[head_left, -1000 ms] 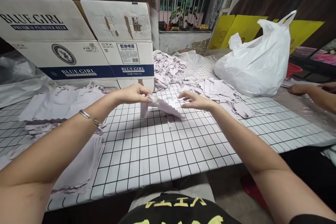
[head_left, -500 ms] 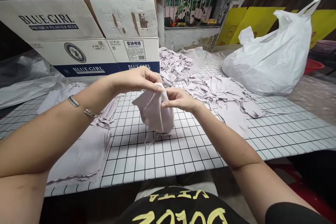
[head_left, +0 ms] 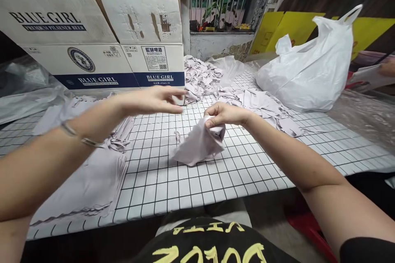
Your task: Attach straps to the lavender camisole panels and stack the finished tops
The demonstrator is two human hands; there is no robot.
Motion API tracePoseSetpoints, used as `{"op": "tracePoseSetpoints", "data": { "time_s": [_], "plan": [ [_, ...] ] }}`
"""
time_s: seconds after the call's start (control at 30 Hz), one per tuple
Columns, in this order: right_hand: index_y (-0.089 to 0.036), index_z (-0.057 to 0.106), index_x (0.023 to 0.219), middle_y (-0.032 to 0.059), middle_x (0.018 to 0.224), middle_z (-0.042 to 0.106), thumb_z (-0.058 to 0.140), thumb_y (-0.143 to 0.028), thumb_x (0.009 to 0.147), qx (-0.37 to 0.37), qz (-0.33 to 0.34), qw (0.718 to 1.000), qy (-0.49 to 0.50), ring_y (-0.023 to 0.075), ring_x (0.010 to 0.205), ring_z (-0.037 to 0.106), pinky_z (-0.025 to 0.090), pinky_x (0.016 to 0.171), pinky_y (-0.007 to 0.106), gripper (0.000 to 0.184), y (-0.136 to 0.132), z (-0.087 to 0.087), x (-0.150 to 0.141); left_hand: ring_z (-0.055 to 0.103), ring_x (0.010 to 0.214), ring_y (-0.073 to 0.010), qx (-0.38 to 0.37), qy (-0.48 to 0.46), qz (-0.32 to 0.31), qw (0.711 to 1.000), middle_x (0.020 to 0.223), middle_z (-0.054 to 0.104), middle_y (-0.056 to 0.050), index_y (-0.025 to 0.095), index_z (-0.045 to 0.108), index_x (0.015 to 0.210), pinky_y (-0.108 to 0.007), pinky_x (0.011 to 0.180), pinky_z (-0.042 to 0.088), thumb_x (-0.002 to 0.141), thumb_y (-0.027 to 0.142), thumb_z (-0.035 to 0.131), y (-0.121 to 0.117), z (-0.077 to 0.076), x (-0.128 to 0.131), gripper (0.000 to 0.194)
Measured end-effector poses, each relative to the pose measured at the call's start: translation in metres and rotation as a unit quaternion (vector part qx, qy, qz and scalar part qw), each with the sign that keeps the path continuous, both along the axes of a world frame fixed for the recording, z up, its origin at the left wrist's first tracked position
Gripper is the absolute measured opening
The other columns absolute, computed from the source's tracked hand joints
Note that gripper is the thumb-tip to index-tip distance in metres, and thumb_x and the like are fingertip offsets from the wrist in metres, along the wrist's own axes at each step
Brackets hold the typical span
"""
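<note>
Pinched between the thumb and fingers of my right hand (head_left: 224, 115) is a pale lilac fabric piece (head_left: 197, 144), which hangs down to the checked tablecloth (head_left: 160, 181). My left hand (head_left: 157, 100) is in the air to the left of it, slightly blurred, with fingers stretched out and nothing in them. Below my left forearm lies a stack of flat lilac fabric pieces (head_left: 83, 185), its edges fanned to the right. A small scrap (head_left: 177, 137) shows just left of the held fabric.
A Blue Girl carton (head_left: 101, 61) stands at the back left. Heaped lilac pieces (head_left: 202, 74) and a looser spread of them (head_left: 262, 104) lie behind my right hand. A full white plastic bag (head_left: 308, 74) sits at the right; another person's hand (head_left: 388, 68) shows at the far edge.
My left hand has let go of the fabric and moved left. My right hand has shifted right with the fabric, now lower and tilted. Another person's hand has appeared at the right edge.
</note>
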State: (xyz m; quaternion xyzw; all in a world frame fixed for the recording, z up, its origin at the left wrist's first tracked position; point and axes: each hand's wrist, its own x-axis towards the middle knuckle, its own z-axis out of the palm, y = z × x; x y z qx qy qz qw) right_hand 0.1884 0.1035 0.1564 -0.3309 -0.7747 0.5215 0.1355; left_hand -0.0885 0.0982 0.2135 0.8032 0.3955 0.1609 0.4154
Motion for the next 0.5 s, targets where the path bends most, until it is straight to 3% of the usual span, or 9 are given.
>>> {"op": "tracePoseSetpoints", "data": {
  "time_s": [0.1, 0.2, 0.33, 0.5],
  "plan": [
    [-0.012, 0.065, 0.071, -0.0029, 0.062, 0.055, 0.080, -0.042, 0.066, 0.059, -0.004, 0.998, -0.010, 0.0075, 0.059, 0.047, 0.035, 0.054, 0.022, 0.034, 0.000, 0.019, -0.010, 0.061, 0.104, -0.0217, -0.082, -0.103, -0.066, 0.989, 0.114, 0.065, -0.009, 0.020, 0.064, 0.119, -0.035, 0.090, 0.048, 0.074, 0.038, 0.075, -0.009, -0.029, 0.037, 0.050],
    [-0.013, 0.069, 0.075, -0.0022, 0.066, 0.059, 0.081, -0.042, 0.065, 0.060, 0.004, 0.997, -0.055, 0.0083, 0.060, 0.051, 0.036, 0.054, 0.021, 0.033, 0.000, 0.033, -0.006, 0.064, 0.083, -0.0184, -0.161, -0.120, -0.081, 0.976, 0.088, 0.069, -0.007, 0.015, 0.073, 0.093, -0.033, 0.080, 0.051, 0.073, 0.038, 0.075, -0.007, -0.040, 0.052, 0.031],
    [-0.013, 0.072, 0.078, -0.0001, 0.068, 0.065, 0.084, -0.041, 0.058, -0.023, 0.058, 0.986, -0.157, 0.0116, 0.063, 0.057, 0.043, 0.058, 0.023, 0.037, 0.006, 0.024, 0.031, 0.061, 0.073, -0.0184, -0.130, -0.107, -0.064, 0.984, 0.074, 0.066, -0.006, 0.017, 0.074, 0.074, -0.034, 0.073, 0.052, 0.067, 0.037, 0.080, 0.012, -0.022, 0.019, 0.022],
    [-0.015, 0.075, 0.080, 0.0035, 0.079, 0.071, 0.082, -0.045, 0.060, -0.070, 0.014, 0.983, -0.171, 0.0165, 0.077, 0.063, 0.049, 0.073, 0.028, 0.037, 0.023, -0.003, 0.079, 0.061, 0.080, -0.0219, -0.042, -0.107, -0.066, 0.991, 0.080, 0.066, -0.008, 0.018, 0.073, 0.068, -0.036, 0.076, 0.052, 0.065, 0.042, 0.081, 0.040, -0.001, -0.041, 0.025]
  ]
}}
